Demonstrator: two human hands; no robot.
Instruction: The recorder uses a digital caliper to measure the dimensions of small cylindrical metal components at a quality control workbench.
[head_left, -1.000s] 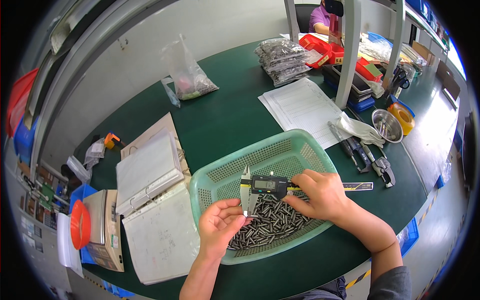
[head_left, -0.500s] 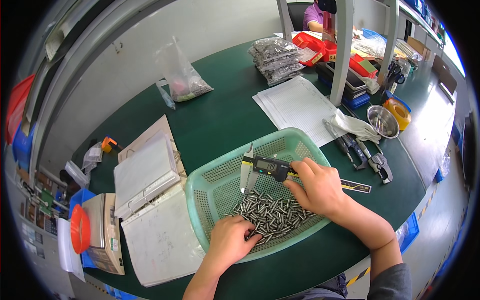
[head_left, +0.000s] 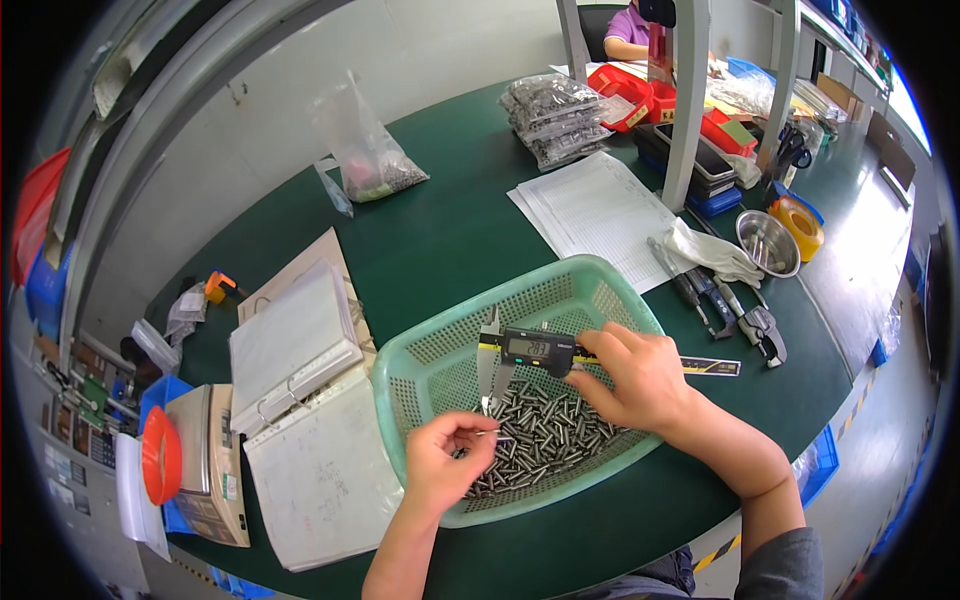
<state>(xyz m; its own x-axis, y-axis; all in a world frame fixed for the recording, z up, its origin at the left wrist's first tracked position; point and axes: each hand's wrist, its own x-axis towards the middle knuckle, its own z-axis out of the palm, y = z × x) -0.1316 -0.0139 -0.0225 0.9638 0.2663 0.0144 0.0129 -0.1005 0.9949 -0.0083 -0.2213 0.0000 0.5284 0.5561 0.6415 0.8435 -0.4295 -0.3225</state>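
Note:
My right hand (head_left: 640, 382) grips a digital caliper (head_left: 540, 349) level above a pale green perforated basket (head_left: 500, 305), thumb below its body and fingers over it. The caliper's jaws point down toward my left hand and stand a little apart. In my left hand (head_left: 440, 465), thumb and forefinger pinch a small metal pin (head_left: 490, 433) just below the jaw tips. Whether the pin touches the jaws I cannot tell. A heap of similar short metal pins (head_left: 555, 435) covers the basket's floor under both hands.
Left of the basket lies an open ring binder (head_left: 295, 335), with a weighing scale (head_left: 222, 465) beyond it. To the right are a micrometer (head_left: 760, 335), a white glove (head_left: 710, 250) and a steel bowl (head_left: 766, 243). Bagged parts (head_left: 560, 118) and paper sheets (head_left: 600, 215) lie farther back.
My left hand has risen out of the heap with a pin and come up to the caliper's jaw tips. The jaws have opened wider; the caliper has shifted slightly down and left.

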